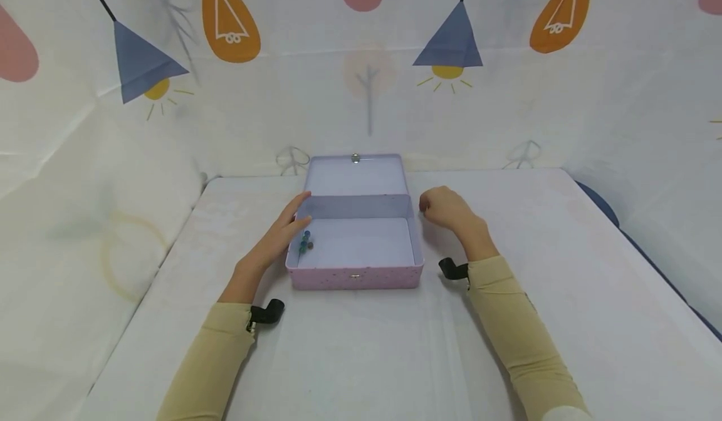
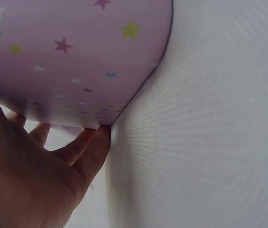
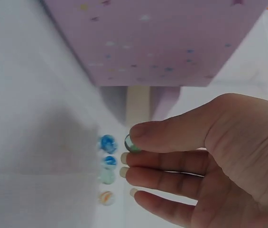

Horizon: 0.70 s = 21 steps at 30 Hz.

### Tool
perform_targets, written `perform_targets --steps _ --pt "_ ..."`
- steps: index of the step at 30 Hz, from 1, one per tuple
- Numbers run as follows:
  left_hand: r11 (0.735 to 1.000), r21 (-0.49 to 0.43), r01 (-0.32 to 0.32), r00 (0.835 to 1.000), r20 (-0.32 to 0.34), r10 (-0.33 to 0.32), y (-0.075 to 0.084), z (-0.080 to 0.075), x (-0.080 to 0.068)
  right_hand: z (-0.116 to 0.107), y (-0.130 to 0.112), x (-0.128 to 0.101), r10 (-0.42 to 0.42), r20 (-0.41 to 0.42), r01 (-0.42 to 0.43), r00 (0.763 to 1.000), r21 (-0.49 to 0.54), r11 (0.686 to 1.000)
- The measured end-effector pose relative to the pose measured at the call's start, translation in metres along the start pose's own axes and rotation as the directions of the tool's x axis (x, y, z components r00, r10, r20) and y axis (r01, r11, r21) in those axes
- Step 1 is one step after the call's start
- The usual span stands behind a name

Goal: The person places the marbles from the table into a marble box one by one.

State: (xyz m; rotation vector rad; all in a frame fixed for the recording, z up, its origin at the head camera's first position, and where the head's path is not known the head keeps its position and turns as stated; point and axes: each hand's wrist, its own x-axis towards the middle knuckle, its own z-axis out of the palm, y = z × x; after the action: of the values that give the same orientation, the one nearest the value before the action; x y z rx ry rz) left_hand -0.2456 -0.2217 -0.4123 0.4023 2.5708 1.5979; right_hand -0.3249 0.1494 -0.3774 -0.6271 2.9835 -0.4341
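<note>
A lilac tin box (image 1: pixel 355 277) with printed stars stands on the table, its hinged lid (image 1: pixel 358 176) raised at the back. My left hand (image 1: pixel 276 236) holds the box at its left side, thumb over the rim and fingers along the outside wall. Several marbles (image 1: pixel 304 243) lie inside against the left wall. Beside the right wall is my right hand (image 1: pixel 448 209), pinching a clear green marble (image 3: pixel 130 144) between thumb and fingers. In the right wrist view, a blue marble (image 3: pixel 108 143), a pale green one (image 3: pixel 107 175) and an orange-swirled one (image 3: pixel 106 198) lie in a row near the fingertips.
A white cloth covers the table (image 1: pixel 361 358). Behind it hangs a white curtain (image 1: pixel 304 101) printed with lamps and bulbs. Black wrist cameras (image 1: pixel 267 312) are worn at both sleeve cuffs. Dark blue edging (image 1: pixel 598 205) shows along the right side.
</note>
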Motion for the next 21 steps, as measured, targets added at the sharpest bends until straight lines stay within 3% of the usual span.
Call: perform_targets --steps 8,15,21 --pt "1.0 -0.013 0.014 1.0 0.006 -0.014 0.004 0.0 -0.001 -0.022 -0.012 -0.009 -0.026 -0.04 0.028 0.999 0.041 0.999" --pt "0.999 -0.012 0.031 0.999 0.028 -0.031 0.032 -0.001 -0.013 -0.028 -0.02 -0.012 -0.06 -0.108 0.069 0.992 0.074 0.995" --pt "0.999 -0.016 0.041 0.999 0.021 -0.041 0.023 -0.001 -0.007 -0.035 -0.036 -0.018 -0.124 -0.169 0.139 0.978 0.08 0.987"
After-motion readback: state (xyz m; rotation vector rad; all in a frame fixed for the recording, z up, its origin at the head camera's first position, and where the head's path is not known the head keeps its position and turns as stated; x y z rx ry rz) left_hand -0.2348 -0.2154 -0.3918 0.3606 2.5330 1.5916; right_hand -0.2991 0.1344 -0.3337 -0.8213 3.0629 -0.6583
